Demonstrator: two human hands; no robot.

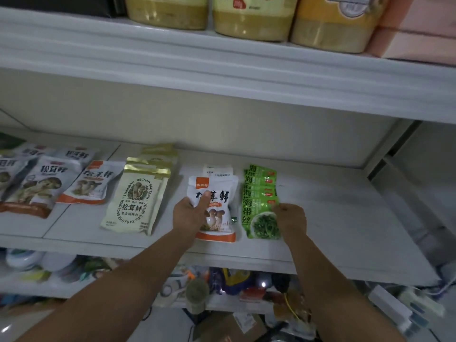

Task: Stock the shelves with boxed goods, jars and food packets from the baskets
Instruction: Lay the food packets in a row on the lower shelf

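Two hands reach over the long white shelf [333, 218] across the middle of the frame. At its centre, a stack of white mushroom packets [217, 191], long side running from front edge to back wall. Just beside it on the right, a stack of green seaweed packets [257, 193] lying the same way. Further left, a cream packet [134, 201] with a gold top. At the white stack's lower left, the left hand [188, 215] grips the top packet, thumb [204, 201] across its front. At the green stack's lower right edge, the right hand [292, 219], fingers curled; pinching or only touching, cannot tell. Each hand nearest its own stack. Next, likely a small push toward the back, along the long side.
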